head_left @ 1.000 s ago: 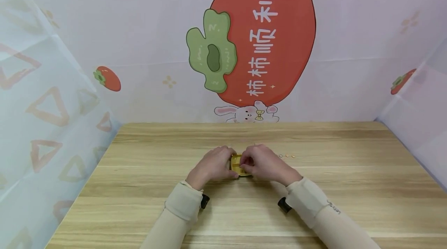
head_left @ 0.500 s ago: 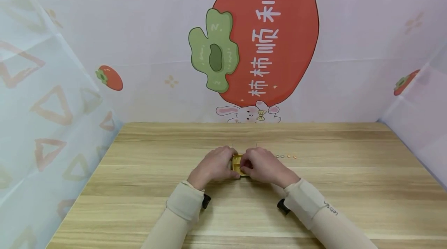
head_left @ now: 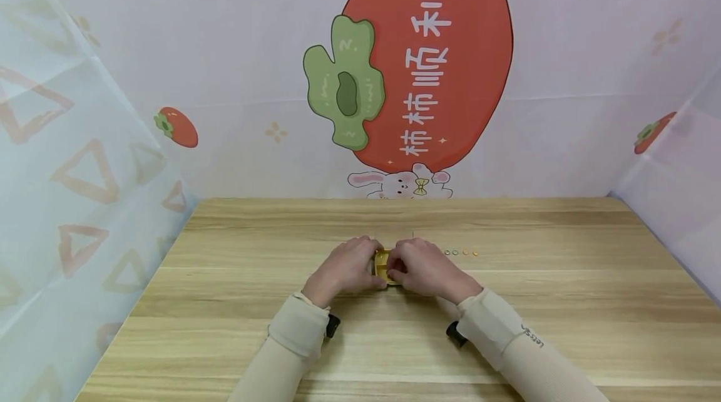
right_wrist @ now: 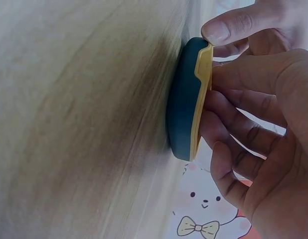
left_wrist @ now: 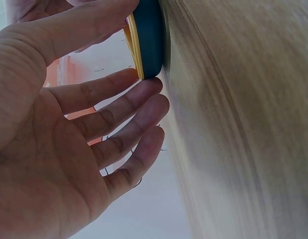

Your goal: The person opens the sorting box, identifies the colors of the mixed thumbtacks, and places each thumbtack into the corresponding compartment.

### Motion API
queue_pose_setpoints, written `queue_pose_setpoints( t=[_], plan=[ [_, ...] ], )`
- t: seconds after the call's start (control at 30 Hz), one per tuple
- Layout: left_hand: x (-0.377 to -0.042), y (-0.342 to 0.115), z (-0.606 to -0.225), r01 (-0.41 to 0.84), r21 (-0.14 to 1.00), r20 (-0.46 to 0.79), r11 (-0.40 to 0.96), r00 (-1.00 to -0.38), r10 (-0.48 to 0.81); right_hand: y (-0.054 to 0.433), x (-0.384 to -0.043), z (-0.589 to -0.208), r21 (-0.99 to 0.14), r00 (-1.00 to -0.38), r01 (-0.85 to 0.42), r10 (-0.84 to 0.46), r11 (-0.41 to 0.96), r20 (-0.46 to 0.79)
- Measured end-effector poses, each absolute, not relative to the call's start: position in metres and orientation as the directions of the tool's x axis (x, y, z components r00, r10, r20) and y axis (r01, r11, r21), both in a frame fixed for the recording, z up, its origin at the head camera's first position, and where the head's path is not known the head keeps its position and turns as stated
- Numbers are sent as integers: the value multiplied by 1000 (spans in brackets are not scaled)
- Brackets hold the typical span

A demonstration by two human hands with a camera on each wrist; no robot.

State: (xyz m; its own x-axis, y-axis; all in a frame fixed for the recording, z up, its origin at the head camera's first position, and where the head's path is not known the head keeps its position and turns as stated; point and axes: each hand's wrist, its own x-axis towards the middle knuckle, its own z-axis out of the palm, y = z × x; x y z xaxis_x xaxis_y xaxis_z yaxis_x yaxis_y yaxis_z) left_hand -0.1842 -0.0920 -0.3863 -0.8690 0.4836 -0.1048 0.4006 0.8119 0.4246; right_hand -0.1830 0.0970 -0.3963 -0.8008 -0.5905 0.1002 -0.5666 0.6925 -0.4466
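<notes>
A small compartment case, dark teal outside and yellow inside, sits on the wooden table. My left hand holds its left side, thumb at the near edge and index fingertip at the far edge; the other fingers extend beyond it in the left wrist view. My right hand is bent over the case's right half, thumb and fingers down at its yellow interior. In the right wrist view, the right fingers lie along the yellow rim. I cannot tell whether they pinch a small thing.
Several tiny round pieces, silvery and orange, lie in a row right of the right hand. A faint clear upright edge shows behind the case. A printed cloth wall closes off the table's back.
The right hand has shifted slightly within the case and lowered a little, uncovering another tiny round piece in the row. The left hand keeps its hold; the head view has shifted slightly.
</notes>
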Motion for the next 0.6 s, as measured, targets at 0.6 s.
queue_pose_setpoints(
  t=[0.6],
  plan=[
    [-183,-92,-386,412,398,-97,820,-869,485,106,-179,-389,-487,-846,-500,-523,716,101]
  ],
)
